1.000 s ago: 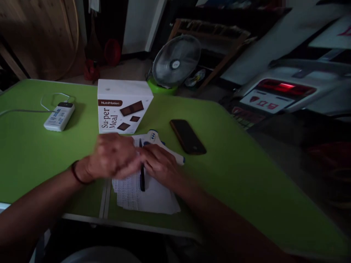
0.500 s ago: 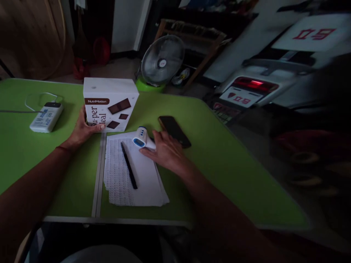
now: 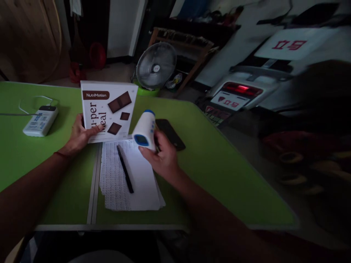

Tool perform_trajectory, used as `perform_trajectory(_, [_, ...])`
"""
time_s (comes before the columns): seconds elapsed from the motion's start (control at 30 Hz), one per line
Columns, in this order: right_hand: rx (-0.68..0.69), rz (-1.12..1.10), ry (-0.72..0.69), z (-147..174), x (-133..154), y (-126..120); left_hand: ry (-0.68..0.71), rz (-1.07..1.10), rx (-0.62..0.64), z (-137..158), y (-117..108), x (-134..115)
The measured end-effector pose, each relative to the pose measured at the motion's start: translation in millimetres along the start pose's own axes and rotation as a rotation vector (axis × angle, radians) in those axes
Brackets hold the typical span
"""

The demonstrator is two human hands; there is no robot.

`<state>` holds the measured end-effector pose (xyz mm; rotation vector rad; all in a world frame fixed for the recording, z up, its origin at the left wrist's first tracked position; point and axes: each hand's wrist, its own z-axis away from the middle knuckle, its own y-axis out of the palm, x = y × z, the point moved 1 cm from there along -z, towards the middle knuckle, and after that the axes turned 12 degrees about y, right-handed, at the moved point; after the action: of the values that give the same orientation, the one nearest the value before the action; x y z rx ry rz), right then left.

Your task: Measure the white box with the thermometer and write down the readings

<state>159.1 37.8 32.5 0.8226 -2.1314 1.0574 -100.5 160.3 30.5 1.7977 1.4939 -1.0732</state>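
My left hand grips the lower left corner of a white NutriMotion box, its thumb across the printed front and its other fingers hidden behind. The box is tilted so its front faces me. In my right hand is a white and blue infrared thermometer, held above the table by its handle with the small screen turned toward me. Below both hands lies a stack of papers, the left part covered in dense writing. A black pen rests on the sheets.
A dark phone lies behind my right hand. At the left of the green table sits a white power bank with a cable. Beyond the table stand a fan and a scooter.
My right hand has lifted the thermometer off the papers and turned it more upright. The box has tipped so its top hardly shows. The view has shifted slightly.
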Motion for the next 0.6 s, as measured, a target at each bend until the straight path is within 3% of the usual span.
perform_trajectory(0.1, [0.118, -0.349, 0.034, 19, 15, 4, -0.094, 0.079, 0.001, 8, 13, -17])
perform_trajectory(0.23, [0.175, -0.57, 0.07, 33, 34, 1, -0.042, 0.108, 0.162, 14, 29, -37])
perform_trajectory(0.43, [0.322, -0.723, 0.169, 36, 36, 6, -0.037, 0.103, 0.272, 16, 36, -40])
perform_trajectory(0.6, [0.407, -0.685, 0.248, 36, 28, 14, -0.046, 0.109, 0.327, 15, 36, -40])
